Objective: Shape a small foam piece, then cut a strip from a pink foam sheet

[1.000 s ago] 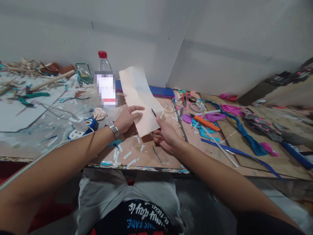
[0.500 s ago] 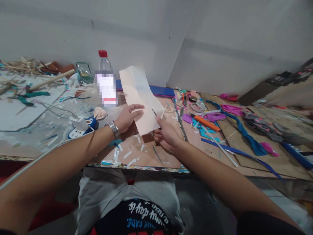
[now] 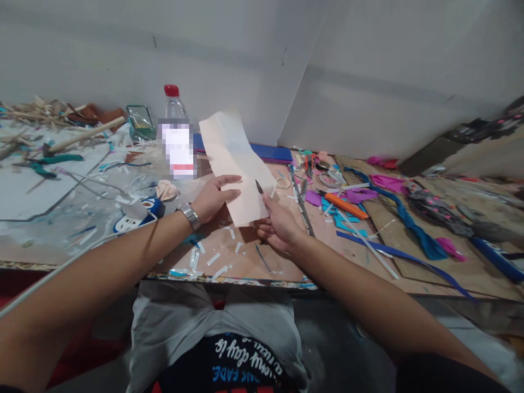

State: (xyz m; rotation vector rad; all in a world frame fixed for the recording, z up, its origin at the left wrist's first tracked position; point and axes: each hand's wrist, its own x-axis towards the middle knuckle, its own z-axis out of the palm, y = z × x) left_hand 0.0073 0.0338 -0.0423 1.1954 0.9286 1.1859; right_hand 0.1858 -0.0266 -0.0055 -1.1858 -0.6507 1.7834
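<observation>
Grip, both hands. R hand (image 3: 280,225): grasps a dark-bladed cutting tool (image 3: 258,186); thumb uppermost & pointing fwd, other fingers curled below, palm turned inward. Handle is hidden in the fist; the pointed tip projects past the thumb, over the R part of the peach paper sheet (image 3: 231,147).

L hand (image 3: 213,199): pinches the same sheet at its L edge; thumb & index lie on the upper face, roughly parallel, pointing R; remaining fingers mostly hidden. The sheet is btwn the hands, long axis running away from the body, surface slightly bent.

Arms: both reach fwd & converge; L forearm slants in from lower L, w/ metal wristwatch (image 3: 189,215); R forearm from lower R, wrist nearly straight.

Surroundings: worktable (image 3: 286,265) w/ white paper strips (image 3: 221,271) nearest the body. To L, blue-and-white power strip (image 3: 139,216) & green-handled pliers (image 3: 49,164). Beyond, red-capped bottle (image 3: 172,91) & flat blue stack (image 3: 272,154). To R, orange utility knife (image 3: 346,206) & blue ribbon-like strip (image 3: 409,260).
</observation>
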